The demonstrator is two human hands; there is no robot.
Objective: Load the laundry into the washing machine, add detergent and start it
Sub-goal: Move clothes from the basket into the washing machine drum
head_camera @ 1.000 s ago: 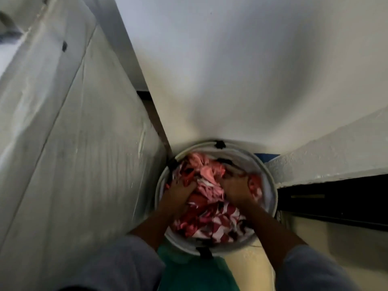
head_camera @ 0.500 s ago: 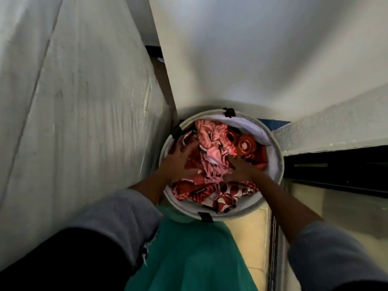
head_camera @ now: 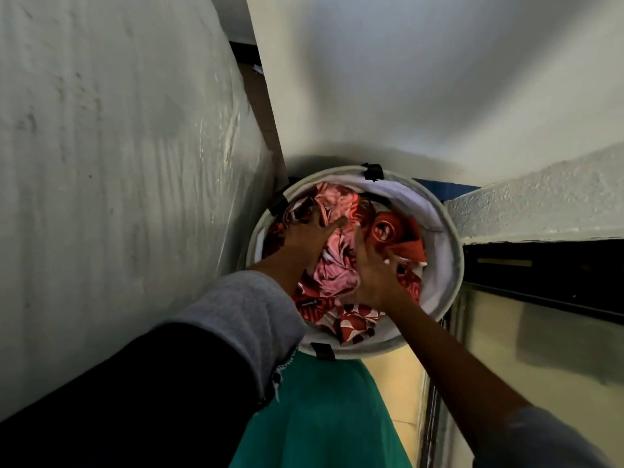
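A round white laundry basket (head_camera: 454, 265) stands on the floor in a narrow corner, filled with red, pink and white patterned laundry (head_camera: 337, 275). Both my hands are inside the basket on top of the pile. My left hand (head_camera: 309, 236) lies over the left side of the clothes with its fingers stretched toward the middle. My right hand (head_camera: 374, 268) rests on the right side with fingers spread against the red cloth. Neither hand plainly grips a piece. No washing machine or detergent is in view.
A tall pale surface (head_camera: 118, 163) closes in on the left and a white wall (head_camera: 422, 79) stands behind the basket. A rough white ledge (head_camera: 540, 204) and a dark frame (head_camera: 540, 275) lie to the right. Yellow floor tile (head_camera: 398, 376) shows below the basket.
My hands were dug into the pile with curled fingers; now they lie flatter on top with fingers spread. The view has shifted and the basket sits higher in frame.
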